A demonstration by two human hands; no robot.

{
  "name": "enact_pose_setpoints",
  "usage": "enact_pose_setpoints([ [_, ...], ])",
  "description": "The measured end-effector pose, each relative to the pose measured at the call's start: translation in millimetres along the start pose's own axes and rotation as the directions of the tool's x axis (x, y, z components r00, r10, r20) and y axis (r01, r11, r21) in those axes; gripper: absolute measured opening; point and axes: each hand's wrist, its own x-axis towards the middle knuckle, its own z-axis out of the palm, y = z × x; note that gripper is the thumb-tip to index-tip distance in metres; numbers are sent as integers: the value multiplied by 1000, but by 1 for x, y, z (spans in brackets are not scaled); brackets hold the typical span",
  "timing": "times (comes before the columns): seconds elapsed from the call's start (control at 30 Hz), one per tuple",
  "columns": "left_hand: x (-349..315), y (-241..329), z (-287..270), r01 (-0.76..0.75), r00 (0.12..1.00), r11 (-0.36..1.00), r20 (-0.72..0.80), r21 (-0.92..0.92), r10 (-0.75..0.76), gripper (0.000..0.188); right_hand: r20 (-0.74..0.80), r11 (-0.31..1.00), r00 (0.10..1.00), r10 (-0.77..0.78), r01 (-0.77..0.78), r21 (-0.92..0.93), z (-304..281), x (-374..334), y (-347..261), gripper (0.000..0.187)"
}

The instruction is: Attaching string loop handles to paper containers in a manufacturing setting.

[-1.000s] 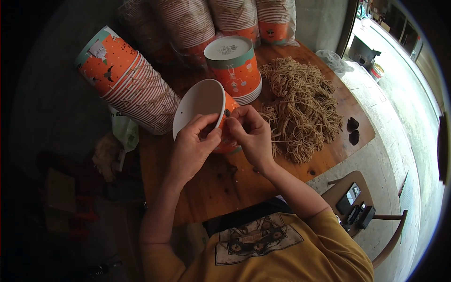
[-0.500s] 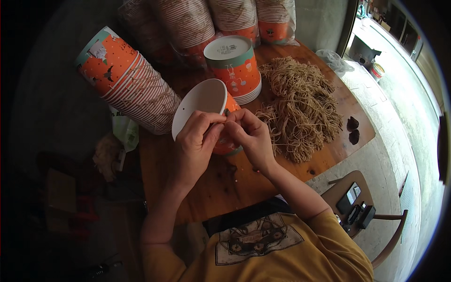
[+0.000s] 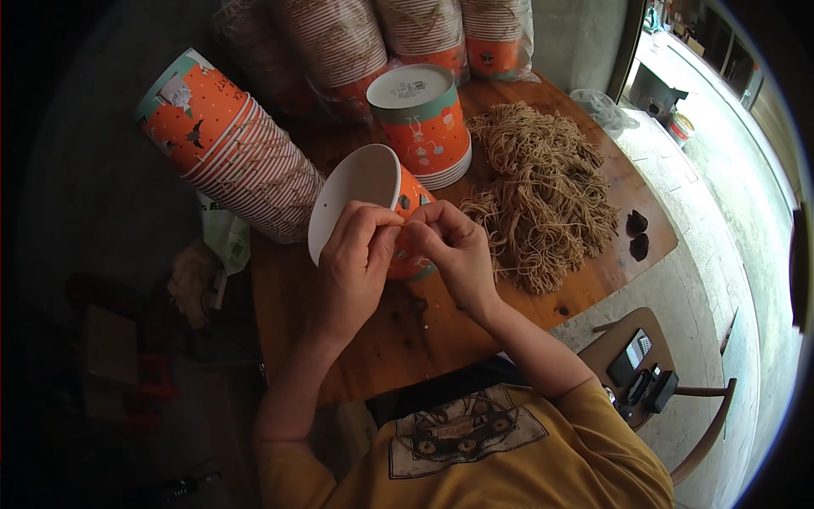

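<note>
"Where's the cup [image 3: 358,180]?"
"Tilted just beyond the left hand [image 3: 352,254], mouth leftward, base toward the lower right."
"Which hand's nearer its mouth?"
"The left; the right hand [image 3: 455,246] is by the outer wall. Fingers pinched narrow; I can't tell on what."

Two hands [image 3: 349,253] are at one tilted bucket [image 3: 356,187]. Behind the bucket: one upturned stack [image 3: 424,140] and, farther back, four bagged stacks [image 3: 335,38]. Left of it: one leaning stack [image 3: 233,153]. Right of it: one twine heap [image 3: 549,199], two dark pieces [image 3: 638,247].
</note>
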Motion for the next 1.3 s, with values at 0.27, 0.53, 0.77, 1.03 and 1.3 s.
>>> enact_pose_setpoints([
  [0.27, -3, 2, 1, 324, 942, 860, 44, -394, -334, 23, -55, 1000, 998, -20, 19, -20, 3, 4, 4, 4],
  [0.53, -3, 4, -2, 454, 890, 731, 219, -509, -401, 24, -71, 996, 996, -46, 40, -84, 2, 4, 7, 4],
  [0.77, -3, 3, -2, 475, 879, 692, 251, -543, -406, 24, -70, 978, 995, -66, 50, -202, 1, 3, 4, 6],
  [1.03, 3, 9, -7, 543, 839, 637, 324, -547, -437, 24, -29, 830, 985, -171, 128, -543, -1, -1, -21, 11],
  [1.3, 9, -4, -1, 608, 794, 569, 436, -554, -424, 15, 103, 510, 961, -258, 226, -830, -14, -3, -32, 17],
])
